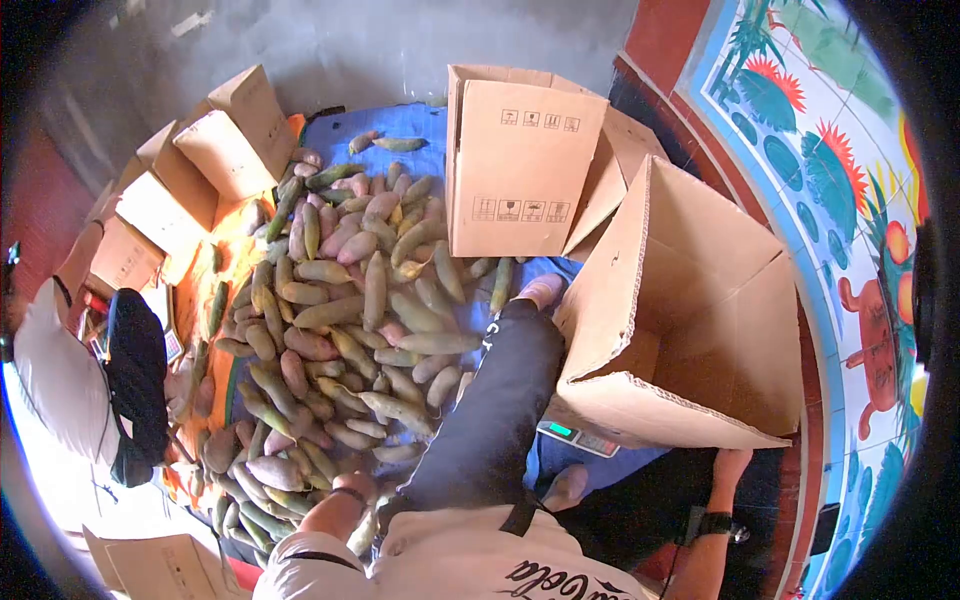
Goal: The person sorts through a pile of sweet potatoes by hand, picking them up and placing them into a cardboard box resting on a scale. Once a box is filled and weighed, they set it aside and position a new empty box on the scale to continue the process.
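Open cardboard box point(720, 300) stands at the right of my view, tipped on its side with the mouth toward the camera. Its lower edge rests over a digital scale point(578, 434) with a lit green display.

1. Hands. My right hand point(731, 467), a watch point(716, 522) on its wrist, sits at the box's lower front edge. The cardboard hides the fingers, so I cannot tell whether the grip is spread or pressed together. My left wrist point(340, 505), with a dark band, hangs at the near edge of the produce pile point(350, 300). The left hand is lost between pile and knee, so I cannot tell its grip either.

2. Step in hand. I judge this as the box being steadied at the scale while the left arm works the pile. No piece is visibly held.

3. Next move. Anything lifted from the pile must clear my outstretched leg point(490, 400), which lies between pile and box.

4. Surroundings. The pile of long green, yellow and purplish pieces lies on a blue sheet point(400, 125) on the floor. An upright box point(520, 170) stands behind it, and further cartons point(230, 140) are stacked at the left. Another person in a pale hat point(50, 370) crouches at the left edge.

5. Writing. The upright box bears rows of printed handling symbols, with no legible words. My shirt point(480, 570) carries script lettering, cut off and not readable in whole. I cannot read the scale's display digits.
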### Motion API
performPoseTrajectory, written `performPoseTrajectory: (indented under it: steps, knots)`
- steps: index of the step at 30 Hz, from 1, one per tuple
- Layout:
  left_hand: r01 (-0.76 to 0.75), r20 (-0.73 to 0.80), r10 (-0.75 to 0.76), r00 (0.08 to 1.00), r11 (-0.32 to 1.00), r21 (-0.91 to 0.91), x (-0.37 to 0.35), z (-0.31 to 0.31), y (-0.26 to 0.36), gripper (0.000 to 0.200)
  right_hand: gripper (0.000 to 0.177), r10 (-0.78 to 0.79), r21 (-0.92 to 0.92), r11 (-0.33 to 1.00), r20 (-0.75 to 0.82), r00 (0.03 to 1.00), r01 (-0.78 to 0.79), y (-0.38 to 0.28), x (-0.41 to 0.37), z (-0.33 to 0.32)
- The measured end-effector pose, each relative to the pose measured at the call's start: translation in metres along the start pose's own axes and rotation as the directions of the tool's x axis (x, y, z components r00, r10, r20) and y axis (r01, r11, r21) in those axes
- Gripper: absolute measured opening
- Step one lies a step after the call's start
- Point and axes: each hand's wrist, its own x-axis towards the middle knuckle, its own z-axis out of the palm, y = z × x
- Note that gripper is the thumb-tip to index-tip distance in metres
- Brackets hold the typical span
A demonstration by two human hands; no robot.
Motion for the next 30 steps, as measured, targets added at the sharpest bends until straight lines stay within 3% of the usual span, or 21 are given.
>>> performPoseTrajectory:
  steps: [2, 4, 6, 7, 11, 13, 14, 15, 16, 17, 18, 20, 21, 23, 26, 28, 30]
  knots:
    - [0.022, -0.059, -0.024, 0.998, 0.999, -0.038, 0.015, 0.022, -0.006, 0.040, 0.018, -0.011, 0.061, 0.998, -0.073, 0.997, 0.016, 0.003, -0.001, 0.002]
    - [0.043, -0.117, -0.052, 0.992, 0.996, -0.077, 0.024, 0.030, -0.009, 0.037, 0.017, 0.049, 0.125, 0.991, 0.048, 0.998, -0.055, -0.014, 0.001, -0.008]
    - [0.009, -0.120, -0.016, 0.993, 0.998, -0.056, 0.027, 0.030, -0.009, 0.033, 0.016, 0.046, 0.133, 0.990, 0.015, 0.999, -0.048, -0.007, 0.000, -0.001]
    - [-0.079, -0.144, 0.080, 0.986, 0.997, 0.013, -0.017, -0.001, 0.005, 0.028, 0.016, 0.040, 0.134, 0.990, -0.014, 0.999, -0.038, -0.004, -0.001, 0.001]
    - [-0.075, -0.163, 0.099, 0.982, 0.986, 0.146, 0.002, 0.002, 0.000, 0.025, 0.015, 0.021, 0.148, 0.989, -0.019, 1.000, -0.018, -0.005, -0.001, -0.002]
    - [0.175, -0.326, -0.218, 0.920, 0.972, -0.157, 0.037, 0.009, -0.016, 0.025, 0.014, 0.115, 0.093, 0.989, 0.007, 0.993, -0.115, -0.007, -0.003, 0.000]
    - [0.181, -0.331, -0.223, 0.917, 0.971, -0.154, 0.050, 0.005, -0.032, 0.025, 0.014, 0.119, 0.101, 0.988, 0.005, 0.993, -0.119, -0.009, -0.003, 0.000]
    - [-0.007, -0.229, 0.045, 0.972, 0.986, 0.167, 0.060, -0.005, -0.048, 0.026, 0.014, 0.127, 0.153, 0.980, 0.020, 0.992, -0.129, -0.013, -0.002, -0.003]
    - [-0.226, -0.043, 0.272, 0.961, 0.867, 0.444, 0.062, -0.020, -0.056, 0.028, 0.014, 0.134, 0.203, 0.969, 0.034, 0.990, -0.139, -0.015, -0.002, -0.005]
    - [-0.270, -0.248, 0.530, 0.811, 0.715, 0.645, 0.010, -0.053, -0.043, 0.029, 0.014, 0.138, 0.209, 0.968, 0.028, 0.990, -0.141, -0.014, -0.002, -0.003]
    - [-0.264, -0.252, 0.529, 0.811, 0.713, 0.649, 0.009, -0.071, -0.041, 0.029, 0.014, 0.132, 0.189, 0.973, 0.020, 0.991, -0.134, -0.012, -0.002, -0.002]
    - [-0.431, -0.569, 0.470, 0.675, 0.877, 0.212, 0.012, -0.092, -0.040, 0.031, 0.014, 0.126, 0.174, 0.977, 0.010, 0.992, -0.126, -0.012, -0.002, 0.000]
    - [-0.529, -0.700, 0.368, 0.612, 0.848, -0.017, 0.014, -0.101, -0.040, 0.032, 0.014, 0.114, 0.167, 0.980, -0.007, 0.993, -0.111, -0.014, -0.001, 0.000]
    - [-0.687, -0.840, 0.121, 0.530, 0.641, -0.341, -0.024, -0.144, -0.018, 0.031, 0.014, 0.099, 0.163, 0.982, -0.028, 0.995, -0.093, -0.018, 0.000, -0.001]
    - [-0.830, -0.850, -0.121, 0.513, 0.185, -0.527, -0.162, -0.226, 0.047, 0.031, 0.014, 0.138, 0.076, 0.988, -0.011, 0.990, -0.137, -0.022, 0.001, -0.004]
    - [-0.884, -0.883, -0.026, 0.468, 0.003, -0.468, -0.200, -0.255, 0.065, 0.034, 0.016, 0.124, 0.021, 0.992, 0.023, 0.992, -0.125, -0.024, 0.000, -0.005]
    - [-0.922, -0.930, 0.071, 0.360, -0.126, -0.366, -0.229, -0.278, 0.084, 0.037, 0.016, 0.123, 0.047, 0.991, 0.019, 0.992, -0.124, -0.025, -0.001, -0.005]
